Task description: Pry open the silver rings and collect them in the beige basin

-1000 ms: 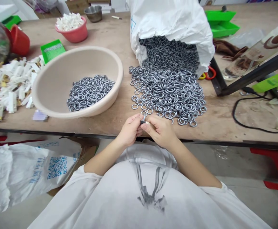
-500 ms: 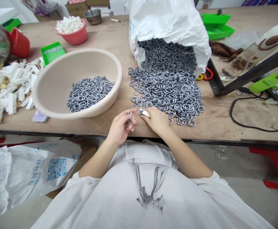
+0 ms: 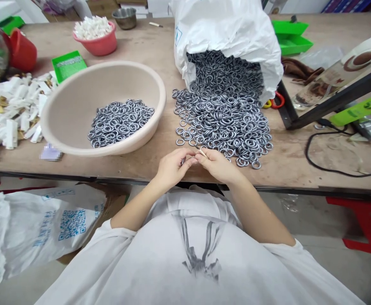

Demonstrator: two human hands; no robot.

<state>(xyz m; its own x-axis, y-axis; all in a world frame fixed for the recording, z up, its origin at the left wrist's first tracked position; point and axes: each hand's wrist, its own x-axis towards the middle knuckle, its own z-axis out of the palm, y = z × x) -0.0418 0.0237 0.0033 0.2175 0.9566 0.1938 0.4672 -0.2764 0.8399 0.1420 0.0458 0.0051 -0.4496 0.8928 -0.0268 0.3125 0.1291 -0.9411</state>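
Note:
My left hand point(image 3: 174, 166) is closed on a grey ring point(image 3: 182, 161), mostly hidden by the fingers. In my right hand point(image 3: 217, 166) is a small pale-handled blade point(image 3: 203, 153), pinched between thumb and fingers. Both hands meet at the fingertips, just above the table's front edge. Right beyond them lies a heap of grey rings point(image 3: 226, 114), spilling from the mouth of a white sack point(image 3: 223, 25). To the left stands a beige basin point(image 3: 67, 99) with a pile of the same rings point(image 3: 120, 123) inside.
White plastic parts point(image 3: 20, 101) are heaped at the left, beside a green tray point(image 3: 68, 65). A red bowl point(image 3: 101, 44) of white pieces and a metal bowl point(image 3: 124, 19) stand behind. On the right are a black metal frame point(image 3: 334, 97), a cable point(image 3: 308, 148) and scissors point(image 3: 278, 101).
My left hand has moved right and turned over the ring, its fingertips now against my right hand's. The blade has tilted in my right hand.

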